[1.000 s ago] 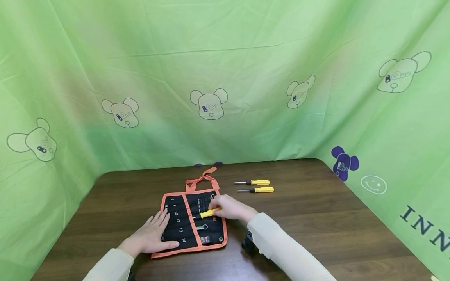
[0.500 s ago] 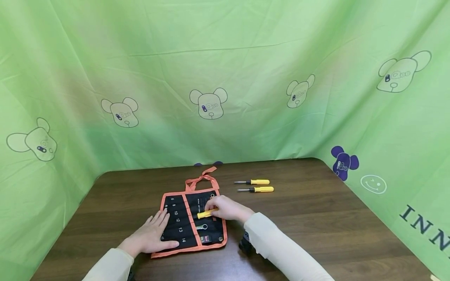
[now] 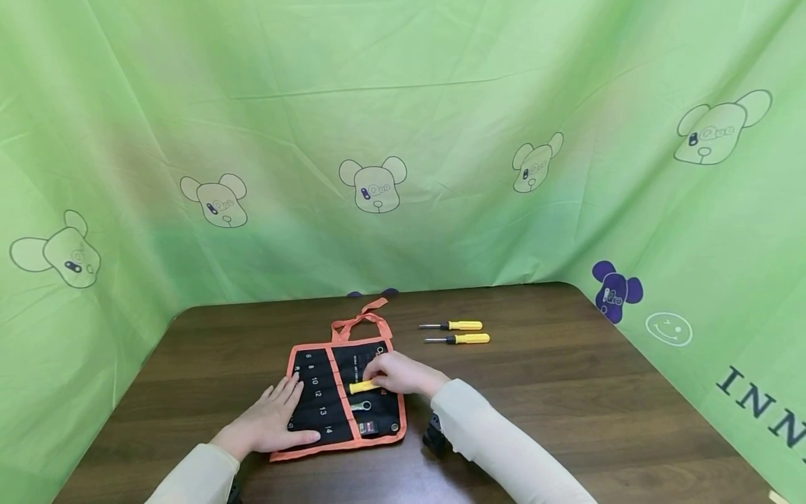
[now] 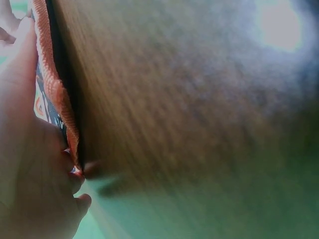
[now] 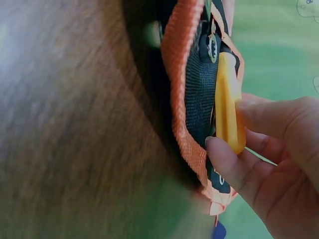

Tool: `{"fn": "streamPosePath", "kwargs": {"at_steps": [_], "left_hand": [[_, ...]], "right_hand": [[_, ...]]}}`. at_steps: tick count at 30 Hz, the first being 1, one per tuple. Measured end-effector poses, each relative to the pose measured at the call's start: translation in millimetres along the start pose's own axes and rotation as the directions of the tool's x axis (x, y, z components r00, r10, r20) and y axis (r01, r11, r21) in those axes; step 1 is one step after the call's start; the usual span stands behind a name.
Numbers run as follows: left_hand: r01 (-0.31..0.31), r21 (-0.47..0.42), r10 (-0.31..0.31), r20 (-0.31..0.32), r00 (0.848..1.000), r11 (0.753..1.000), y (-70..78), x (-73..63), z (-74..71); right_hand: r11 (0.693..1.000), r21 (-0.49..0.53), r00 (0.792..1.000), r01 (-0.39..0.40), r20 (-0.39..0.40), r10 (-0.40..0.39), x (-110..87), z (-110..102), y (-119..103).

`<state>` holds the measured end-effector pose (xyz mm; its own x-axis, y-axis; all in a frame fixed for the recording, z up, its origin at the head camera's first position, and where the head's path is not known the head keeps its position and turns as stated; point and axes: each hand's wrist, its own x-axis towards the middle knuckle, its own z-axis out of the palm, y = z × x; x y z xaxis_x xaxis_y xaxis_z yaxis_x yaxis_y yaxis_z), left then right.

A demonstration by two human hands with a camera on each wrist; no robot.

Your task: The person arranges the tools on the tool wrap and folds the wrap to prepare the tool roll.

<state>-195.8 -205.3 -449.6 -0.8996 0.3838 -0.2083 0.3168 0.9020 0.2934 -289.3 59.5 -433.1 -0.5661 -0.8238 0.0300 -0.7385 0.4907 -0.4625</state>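
we see the yellow-handled screwdriver (image 3: 362, 386) below centre of the frame, its handle pinched in the right hand (image 3: 403, 372), blade hidden at the middle seam of the black pouch (image 3: 345, 402). left hand (image 3: 271, 416) lies flat on the pouch's left panel. we judge the driver light, stiff, slightly slick; best grip: the grooved handle. pouch looks soft, apt to slide. we read 6, 8, 10, 12, 13, 14 there; small print illegible. curtain (image 3: 453, 231), lower right: "inn", cut off.
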Motion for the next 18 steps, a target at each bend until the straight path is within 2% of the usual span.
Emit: {"fn": "streamPosePath", "kwargs": {"at_steps": [8,18], "left_hand": [[0.001,-0.007,-0.001,0.005,1.000,1.000,0.3,-0.1,-0.3],[-0.008,-0.009,0.008,-0.008,1.000,1.000,0.1,-0.5,0.1]], "right_hand": [[0.999,-0.014,1.000,-0.030,0.003,0.030,4.4,3.0,-3.3],[0.999,-0.019,1.000,-0.026,0.003,0.026,9.1,6.6,-6.6]]}}
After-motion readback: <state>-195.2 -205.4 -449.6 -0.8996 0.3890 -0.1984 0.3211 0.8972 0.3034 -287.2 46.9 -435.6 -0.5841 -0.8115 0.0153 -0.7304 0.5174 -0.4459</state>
